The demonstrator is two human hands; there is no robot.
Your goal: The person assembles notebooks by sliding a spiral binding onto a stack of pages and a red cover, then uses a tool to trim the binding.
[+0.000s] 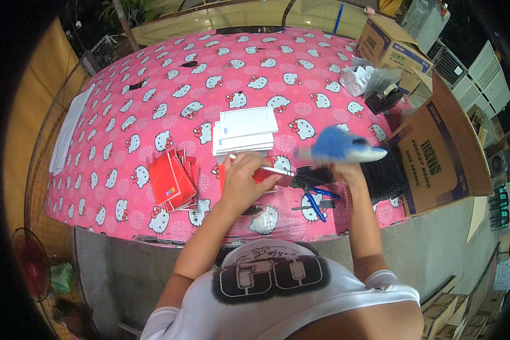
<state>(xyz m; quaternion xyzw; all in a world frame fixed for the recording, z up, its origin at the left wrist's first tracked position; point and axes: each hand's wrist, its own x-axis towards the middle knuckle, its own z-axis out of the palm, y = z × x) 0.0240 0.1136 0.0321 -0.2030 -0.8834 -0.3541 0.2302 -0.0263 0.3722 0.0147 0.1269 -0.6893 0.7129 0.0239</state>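
My left hand point(245, 177) is closed around a small red notebook point(260, 174), its white page edge showing along the top. More red covers lie under that hand. My right hand point(345, 171) is at the right, beneath a blurred, fuzzy blue-and-white thing point(343, 146) that hides its fingers; whether it grips that thing I cannot tell. Between my hands lie pliers with blue handles point(314, 205). Just beyond my left hand sits a fanned stack of white ruled pads point(248, 123). To its left are several red spiral notebooks point(173, 180), piled unevenly.
A pink cat-patterned cloth point(113, 164) covers the wide table. Black coils point(384, 180) lie beside an open cardboard box point(436, 153) on the right. Farther back are crumpled clear plastic point(357, 79), a black device point(383, 101) and another carton point(388, 45). White cloth point(71, 133) hangs at the left edge.
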